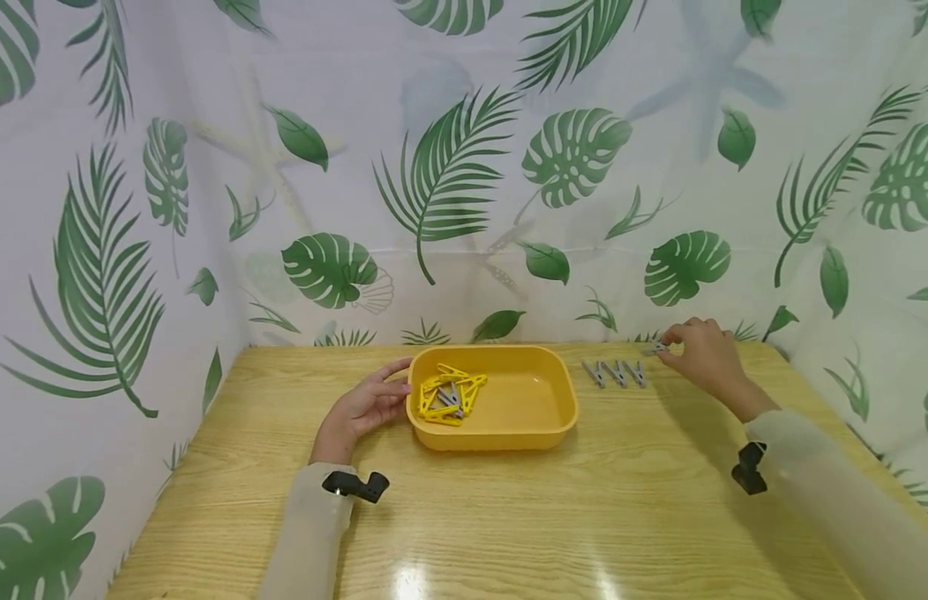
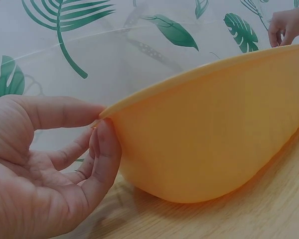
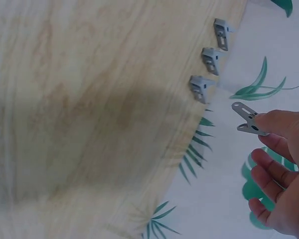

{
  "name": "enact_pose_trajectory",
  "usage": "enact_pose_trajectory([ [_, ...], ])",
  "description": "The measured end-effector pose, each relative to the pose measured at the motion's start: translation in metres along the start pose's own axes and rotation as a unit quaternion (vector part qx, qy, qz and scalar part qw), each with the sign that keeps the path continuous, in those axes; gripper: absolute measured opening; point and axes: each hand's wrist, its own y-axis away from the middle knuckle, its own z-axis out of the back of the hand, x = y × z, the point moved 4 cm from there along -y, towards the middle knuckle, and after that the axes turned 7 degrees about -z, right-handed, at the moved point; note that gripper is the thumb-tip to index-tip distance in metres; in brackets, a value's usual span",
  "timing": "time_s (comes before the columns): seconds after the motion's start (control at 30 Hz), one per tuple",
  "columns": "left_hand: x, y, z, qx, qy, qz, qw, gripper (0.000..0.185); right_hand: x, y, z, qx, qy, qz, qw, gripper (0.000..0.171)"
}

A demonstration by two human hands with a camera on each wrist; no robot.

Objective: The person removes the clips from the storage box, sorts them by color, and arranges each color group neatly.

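My left hand [image 1: 366,406] pinches the left rim of a yellow plastic basin [image 2: 199,134], thumb and fingers at its edge in the left wrist view. Inside the basin, on its left side, lie several yellow clothespins [image 1: 473,385] mixed with grey ones [image 1: 451,395]. Between thumb and index finger of my right hand [image 1: 705,357] is a grey clothespin [image 3: 249,119], held above the table's far right part. Three more grey clothespins [image 1: 616,373] lie in a row on the table, between the basin and my right hand.
The wooden table [image 1: 509,517] runs back to a white cloth [image 1: 464,308] printed with green leaves, which hangs behind and on both sides. Each wrist wears a black camera mount [image 1: 356,485].
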Motion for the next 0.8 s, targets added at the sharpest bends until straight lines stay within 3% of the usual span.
enact_pose_trajectory([
  [0.23,0.000,0.000,0.001,0.003,0.007,-0.004,1.0000,0.064,-0.009,0.002,-0.012,-0.003,0.014,-0.005,1.000,0.021],
  [0.5,0.000,0.000,0.001,0.007,0.007,-0.007,0.9999,0.064,-0.016,0.008,-0.027,0.036,0.014,-0.029,0.999,0.023],
  [0.8,0.002,-0.001,-0.001,0.010,0.004,-0.002,0.9999,0.064,-0.024,0.014,-0.037,0.048,0.007,-0.058,0.997,0.024],
])
